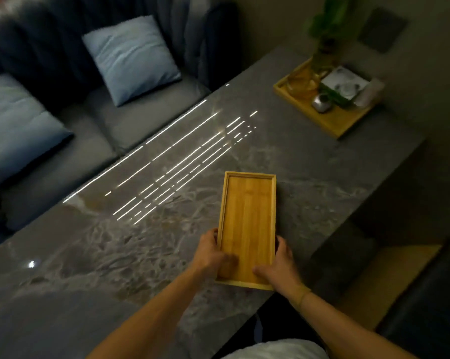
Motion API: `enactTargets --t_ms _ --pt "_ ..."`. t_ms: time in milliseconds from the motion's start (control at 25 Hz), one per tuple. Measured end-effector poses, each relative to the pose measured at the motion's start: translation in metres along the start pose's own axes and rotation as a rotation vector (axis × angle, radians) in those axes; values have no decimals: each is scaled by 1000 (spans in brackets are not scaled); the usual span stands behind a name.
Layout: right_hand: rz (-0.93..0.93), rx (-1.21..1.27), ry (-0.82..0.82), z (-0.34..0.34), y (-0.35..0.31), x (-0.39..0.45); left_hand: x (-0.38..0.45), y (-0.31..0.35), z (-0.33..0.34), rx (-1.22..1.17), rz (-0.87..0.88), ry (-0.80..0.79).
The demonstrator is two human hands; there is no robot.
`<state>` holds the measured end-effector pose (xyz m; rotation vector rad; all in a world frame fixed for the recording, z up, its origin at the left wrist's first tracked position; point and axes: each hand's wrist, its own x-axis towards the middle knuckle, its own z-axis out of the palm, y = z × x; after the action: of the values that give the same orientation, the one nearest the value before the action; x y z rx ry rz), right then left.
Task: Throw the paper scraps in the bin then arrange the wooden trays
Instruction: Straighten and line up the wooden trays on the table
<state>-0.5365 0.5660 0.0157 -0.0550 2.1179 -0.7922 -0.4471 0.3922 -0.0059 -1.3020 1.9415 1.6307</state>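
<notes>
A long, empty wooden tray (248, 216) lies on the grey marble table (115, 242), its short end towards me. My left hand (213, 255) grips its near left rim, thumb inside the tray. My right hand (280, 268) holds the near right corner, thumb resting on the tray floor. A second, wider wooden tray (330, 120) stands at the far right of the table, loaded with small items. No paper scraps and no bin are in sight.
The far tray carries a glass vase with a green plant (322, 35), a white box (345, 82), a small metal object (320, 102) and a glass jar. A grey sofa (102, 120) with blue cushions runs along the table's far side. The table's right edge drops to the floor.
</notes>
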Motion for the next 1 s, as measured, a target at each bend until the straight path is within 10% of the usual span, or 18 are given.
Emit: enactTargets --t_ms 720,1000 --pt "97 342 221 -113 41 32 79 157 99 357 299 -337" --pt "-380 -839 346 -79 45 1 65 108 55 1391 1318 -238"
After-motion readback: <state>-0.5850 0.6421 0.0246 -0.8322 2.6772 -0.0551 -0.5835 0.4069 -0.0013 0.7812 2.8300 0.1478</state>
